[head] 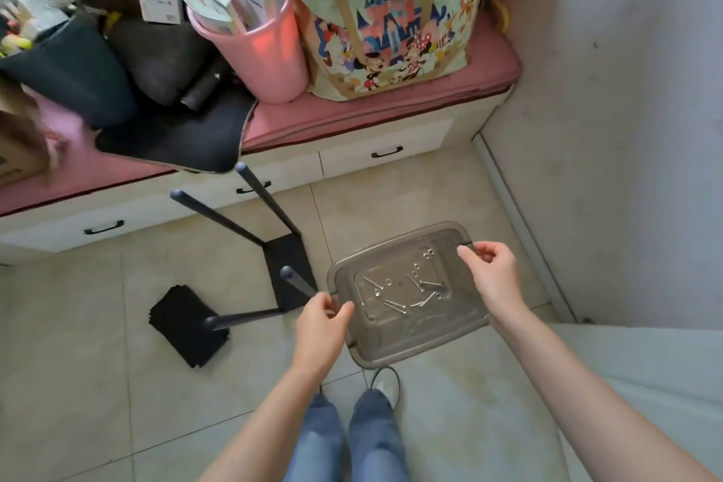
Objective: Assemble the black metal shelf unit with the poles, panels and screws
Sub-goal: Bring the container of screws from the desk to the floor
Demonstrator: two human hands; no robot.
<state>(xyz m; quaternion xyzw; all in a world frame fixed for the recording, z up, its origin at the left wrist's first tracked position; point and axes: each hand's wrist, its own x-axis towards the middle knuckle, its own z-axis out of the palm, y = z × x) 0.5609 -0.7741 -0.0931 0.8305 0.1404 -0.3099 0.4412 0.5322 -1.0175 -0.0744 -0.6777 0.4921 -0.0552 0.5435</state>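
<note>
Left hand (321,319) pinches the near-left rim of the tray (450,340), thumb and fingers curled over the edge; off to the far left on the tiles lies a stack of black panels (184,325), just beside the pole nearest the viewer; right of that stack sits one black panel (289,262) flat on the floor with four poles (219,216) standing up from its corners, leaning outward in this wide view; behind them a pink-cushioned bench (391,106) with drawers carries a pink bucket (266,51) and a cartoon-print bag (391,12); now the tray itself, clear plastic, held up over the floor between both hands, tilted a little; screws (395,305) and small washers lie scattered across its sunken middle; right hand (493,270) grips the far-right rim, fingers curled round the edge, thumb on top; below the tray, jeans and one shoe (385,383) on the tiles; a white wall (626,90) closes the right side.
</note>
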